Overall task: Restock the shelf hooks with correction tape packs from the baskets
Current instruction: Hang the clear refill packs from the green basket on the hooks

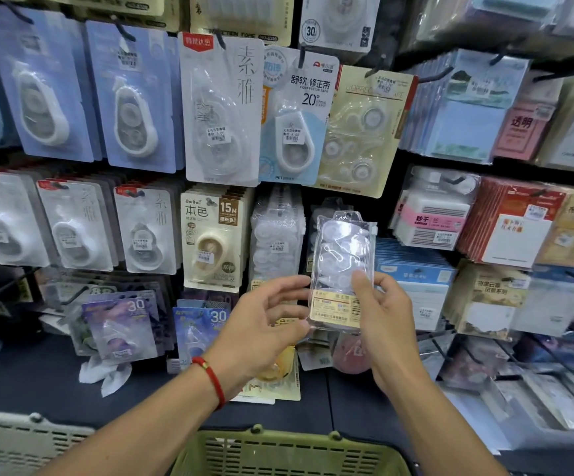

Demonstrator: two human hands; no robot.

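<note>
A clear plastic pack of white correction tapes (342, 259) with a yellow label at its bottom is held upright before the shelf. My right hand (386, 324) grips its lower right edge, thumb across the front. My left hand (265, 324) touches the pack's lower left corner with relaxed, spread fingertips. The pack's hang hole sits at a hook in the middle row, just right of a hanging stack of the same clear packs (277, 238). A green basket (289, 451) stands below my arms; its contents are hidden.
Rows of carded correction tapes (222, 108) hang on hooks across the wall. Sticky notes and notepads (467, 108) fill the right side. A grey basket (21, 438) sits bottom left. Loose packs (120, 328) lean on the dark shelf ledge.
</note>
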